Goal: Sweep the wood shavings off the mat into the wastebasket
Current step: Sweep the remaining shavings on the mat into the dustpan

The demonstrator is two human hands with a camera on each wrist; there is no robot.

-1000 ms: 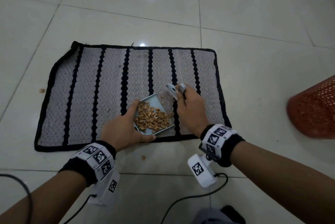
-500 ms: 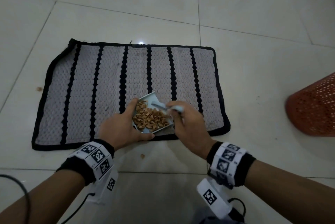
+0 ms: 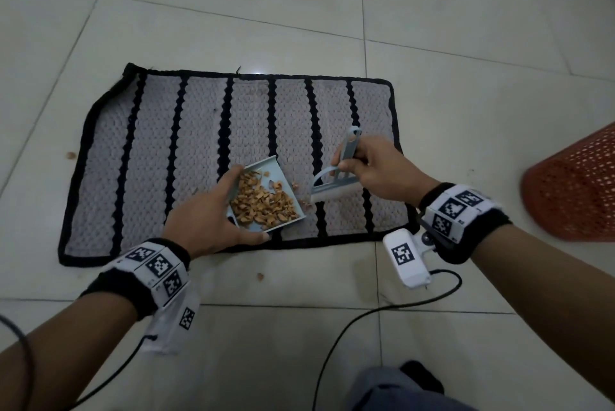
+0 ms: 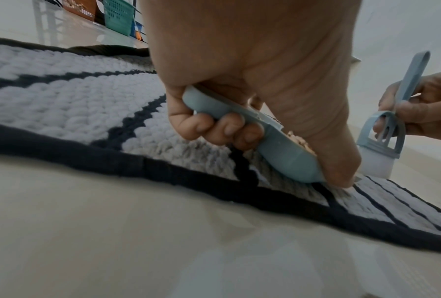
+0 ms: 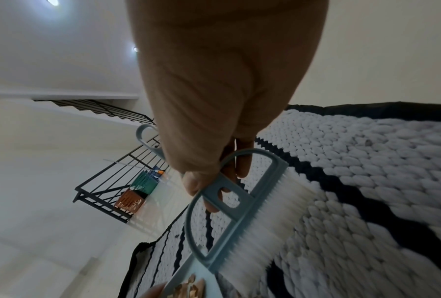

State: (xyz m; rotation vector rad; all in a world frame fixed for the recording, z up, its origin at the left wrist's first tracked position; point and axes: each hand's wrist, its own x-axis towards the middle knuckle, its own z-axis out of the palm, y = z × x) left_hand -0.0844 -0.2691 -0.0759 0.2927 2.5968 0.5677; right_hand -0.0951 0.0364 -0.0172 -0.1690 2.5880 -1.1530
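A grey mat [image 3: 149,161] with black stripes lies on the tiled floor. My left hand [image 3: 206,221] grips a small blue dustpan [image 3: 289,177] by its handle [image 4: 214,104]; the pan rests on the mat's near edge and holds a pile of wood shavings [image 3: 263,204]. My right hand [image 3: 376,171] pinches the handle of a blue hand brush [image 3: 336,191], bristles [image 5: 265,227] down on the mat just right of the pan. A few shavings [image 3: 301,202] lie between brush and pan. The orange wastebasket [image 3: 579,187] lies at the right edge.
Loose shavings sit on the floor left of the mat [image 3: 70,155] and near its front edge [image 3: 260,276]. Black cables [image 3: 349,327] trail across the tiles by my arms. In the right wrist view a stair railing [image 5: 107,173] and coloured baskets [image 5: 137,189] stand far off.
My right hand has drawn the brush out of the dustpan and moved it right, setting the bristles on the mat beside the pan. The left hand keeps the pan in place.
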